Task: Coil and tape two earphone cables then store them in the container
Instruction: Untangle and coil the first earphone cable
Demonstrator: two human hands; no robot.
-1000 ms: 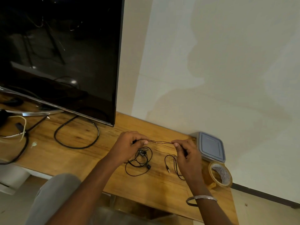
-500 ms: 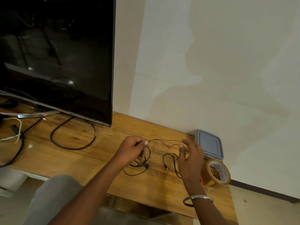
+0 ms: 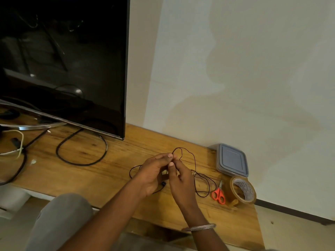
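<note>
Currently your left hand [image 3: 152,175] and right hand [image 3: 181,180] meet over the middle of the table [image 3: 112,171], both pinching the thin earphone cable [image 3: 194,158]. One loop stands above them and the rest trails toward the right edge. Lay each next loop to match, hold the bundle in your left, and feed slack evenly. Tape [image 3: 243,190] and scissors [image 3: 218,194] lie near the right edge, the lidded container [image 3: 232,160] behind them at the wall.
</note>
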